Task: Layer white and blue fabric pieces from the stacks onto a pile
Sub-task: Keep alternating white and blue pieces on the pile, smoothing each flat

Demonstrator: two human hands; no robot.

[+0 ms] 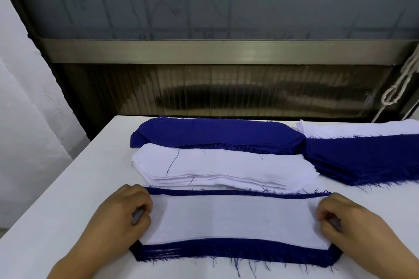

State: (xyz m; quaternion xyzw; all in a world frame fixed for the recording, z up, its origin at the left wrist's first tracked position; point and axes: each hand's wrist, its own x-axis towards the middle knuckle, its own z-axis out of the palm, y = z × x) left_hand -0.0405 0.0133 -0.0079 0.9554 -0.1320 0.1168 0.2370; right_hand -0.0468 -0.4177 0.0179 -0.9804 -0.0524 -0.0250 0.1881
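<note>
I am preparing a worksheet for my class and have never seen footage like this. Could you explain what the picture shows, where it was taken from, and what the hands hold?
There is no machine: a camera worn on a person's head looks down at their bare hands. On the white table the left hand and right hand each pinch an end of a white fabric piece lying on a pile of dark blue fabric. Behind lie a white fabric stack, a blue fabric stack, and another blue and white stack at the right.

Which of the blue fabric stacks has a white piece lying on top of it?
The nearest blue pile, between both hands: a white piece covers it. The two far blue stacks show bare blue tops.
</note>
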